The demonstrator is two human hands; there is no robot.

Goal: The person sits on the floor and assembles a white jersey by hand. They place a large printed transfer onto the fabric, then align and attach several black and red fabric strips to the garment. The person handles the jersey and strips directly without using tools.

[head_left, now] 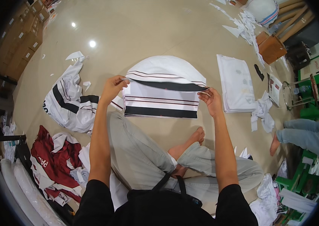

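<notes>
Between my hands is a white fabric panel point(163, 67) with thin dark red stripes and a black band along its near edge. My left hand point(115, 87) pinches that edge at its left corner, and my right hand point(211, 101) grips the right corner. The panel's near edge sags a little between them, raised off what is below. Beneath lies a stack of similar striped panels point(159, 109), its black band facing my crossed legs. The far part of the held panel bulges in a rounded curve.
Right of the stack lies a pile of white sheets point(236, 83). Striped white fabric point(67, 96) and dark red garments point(56, 154) are heaped on my left. Cardboard boxes point(22, 45) line the far left. Another person's legs point(304, 133) are beside green machinery point(317, 67) at right.
</notes>
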